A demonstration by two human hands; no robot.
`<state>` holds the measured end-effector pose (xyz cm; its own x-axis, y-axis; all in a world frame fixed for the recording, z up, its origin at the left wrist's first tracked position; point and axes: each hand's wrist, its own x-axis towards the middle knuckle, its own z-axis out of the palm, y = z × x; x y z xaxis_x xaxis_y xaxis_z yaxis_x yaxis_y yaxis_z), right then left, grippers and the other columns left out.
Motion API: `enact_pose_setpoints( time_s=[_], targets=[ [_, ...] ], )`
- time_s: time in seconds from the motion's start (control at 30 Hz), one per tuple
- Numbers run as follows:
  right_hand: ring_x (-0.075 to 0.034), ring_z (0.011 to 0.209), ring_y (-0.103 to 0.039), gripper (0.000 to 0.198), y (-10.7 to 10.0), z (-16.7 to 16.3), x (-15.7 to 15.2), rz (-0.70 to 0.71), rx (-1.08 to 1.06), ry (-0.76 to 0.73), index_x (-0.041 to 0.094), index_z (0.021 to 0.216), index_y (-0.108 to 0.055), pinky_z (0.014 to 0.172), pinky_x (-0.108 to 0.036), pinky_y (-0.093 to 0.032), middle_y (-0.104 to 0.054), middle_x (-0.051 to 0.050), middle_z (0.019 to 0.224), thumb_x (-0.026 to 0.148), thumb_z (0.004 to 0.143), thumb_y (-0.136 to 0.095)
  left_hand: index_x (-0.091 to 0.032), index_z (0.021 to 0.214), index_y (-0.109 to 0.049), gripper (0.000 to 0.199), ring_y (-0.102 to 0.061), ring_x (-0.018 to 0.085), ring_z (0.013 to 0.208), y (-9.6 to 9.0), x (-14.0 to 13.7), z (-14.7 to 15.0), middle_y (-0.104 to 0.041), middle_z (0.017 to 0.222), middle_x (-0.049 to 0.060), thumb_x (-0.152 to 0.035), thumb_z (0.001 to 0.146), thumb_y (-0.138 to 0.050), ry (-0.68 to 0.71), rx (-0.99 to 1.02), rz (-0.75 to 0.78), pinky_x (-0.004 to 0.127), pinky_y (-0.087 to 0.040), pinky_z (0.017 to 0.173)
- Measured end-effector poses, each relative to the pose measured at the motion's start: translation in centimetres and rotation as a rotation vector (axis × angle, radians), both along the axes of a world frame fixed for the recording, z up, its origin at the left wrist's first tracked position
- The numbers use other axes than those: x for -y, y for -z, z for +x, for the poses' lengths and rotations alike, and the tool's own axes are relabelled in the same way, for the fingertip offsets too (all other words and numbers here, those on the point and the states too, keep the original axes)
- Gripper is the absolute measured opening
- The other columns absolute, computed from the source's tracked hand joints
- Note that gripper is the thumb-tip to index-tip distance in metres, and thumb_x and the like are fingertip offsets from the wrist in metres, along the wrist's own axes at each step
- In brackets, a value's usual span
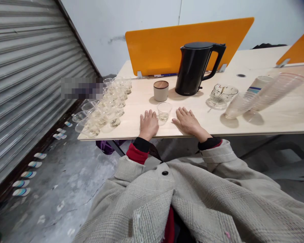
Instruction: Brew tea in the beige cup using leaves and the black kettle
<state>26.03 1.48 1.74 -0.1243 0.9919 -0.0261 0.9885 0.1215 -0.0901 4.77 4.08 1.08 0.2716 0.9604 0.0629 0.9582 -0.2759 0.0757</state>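
My left hand (149,125) lies flat on the table (139,98) near its front edge, fingers stretched out, holding nothing. Palm down to the right rests my right hand (187,121), also open, its fingers slightly spread. Between them stands a clear plastic cup (164,112), upright, with a little pale content at its bottom that I cannot make out; neither hand grips it. Just behind the cup is a grey canister (161,91) with a wooden lid. A black electric kettle (194,69) stands farther back, its handle to the right.
Many clear plastic cups (108,104) crowd the table's left end. On the right are a glass bowl (222,94) with dark bits and stacks of plastic cups (273,92). An orange divider (154,50) rises behind the kettle. A metal shutter (32,67) is at left.
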Motion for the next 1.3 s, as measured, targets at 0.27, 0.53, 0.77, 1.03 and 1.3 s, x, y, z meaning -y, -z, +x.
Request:
enact_pose_setpoints(
  time_s=[0.27, 0.53, 0.77, 1.03, 1.3],
  targets=[
    [-0.040, 0.168, -0.020, 0.078, 0.4, 0.2, -0.2, 0.025, -0.004, -0.006, 0.000, 0.169, -0.033, 0.135, -0.061, -0.019, -0.025, -0.024, 0.179, 0.052, 0.111, -0.030, -0.011, 0.167, -0.041, 0.060, -0.027, 0.037, 0.167, 0.0, -0.1, 0.1, -0.034, 0.179, 0.014, -0.031, 0.113, -0.024, -0.001, 0.001, -0.006, 0.061, -0.024, 0.136],
    [-0.040, 0.168, -0.021, 0.077, 0.7, 0.4, -0.4, 0.043, -0.008, -0.019, 0.002, 0.168, -0.035, 0.134, -0.062, -0.020, -0.026, -0.024, 0.179, 0.053, 0.111, -0.030, -0.010, 0.166, -0.042, 0.060, -0.028, 0.039, 0.167, 0.1, -0.1, 0.1, -0.035, 0.178, 0.017, -0.030, 0.112, -0.024, 0.008, 0.001, 0.000, 0.061, -0.024, 0.135],
    [-0.040, 0.169, -0.018, 0.077, 0.8, 0.5, -0.5, 0.024, -0.005, -0.020, 0.004, 0.170, -0.034, 0.135, -0.063, -0.018, -0.023, -0.023, 0.180, 0.054, 0.111, -0.029, -0.011, 0.166, -0.043, 0.059, -0.029, 0.038, 0.166, 0.2, -0.1, 0.1, -0.036, 0.178, 0.016, -0.029, 0.112, -0.025, 0.011, -0.010, 0.012, 0.058, -0.025, 0.136],
    [-0.040, 0.169, -0.019, 0.078, 0.8, 0.5, -0.5, 0.031, -0.003, -0.021, 0.005, 0.170, -0.034, 0.134, -0.063, -0.019, -0.023, -0.023, 0.180, 0.055, 0.111, -0.028, -0.013, 0.165, -0.045, 0.058, -0.029, 0.036, 0.167, 0.6, -0.5, -0.1, -0.037, 0.177, 0.016, -0.031, 0.112, -0.027, 0.009, 0.012, 0.009, 0.058, -0.025, 0.136],
    [-0.040, 0.168, -0.020, 0.076, 0.8, 0.4, -0.2, 0.044, 0.006, -0.032, 0.005, 0.169, -0.035, 0.134, -0.063, -0.020, -0.025, -0.023, 0.179, 0.053, 0.111, -0.029, -0.015, 0.165, -0.046, 0.057, -0.034, 0.027, 0.166, 0.8, -0.3, -1.5, -0.039, 0.177, 0.011, -0.032, 0.113, -0.029, 0.046, 0.036, 0.037, 0.046, -0.028, 0.136]
  ],
)
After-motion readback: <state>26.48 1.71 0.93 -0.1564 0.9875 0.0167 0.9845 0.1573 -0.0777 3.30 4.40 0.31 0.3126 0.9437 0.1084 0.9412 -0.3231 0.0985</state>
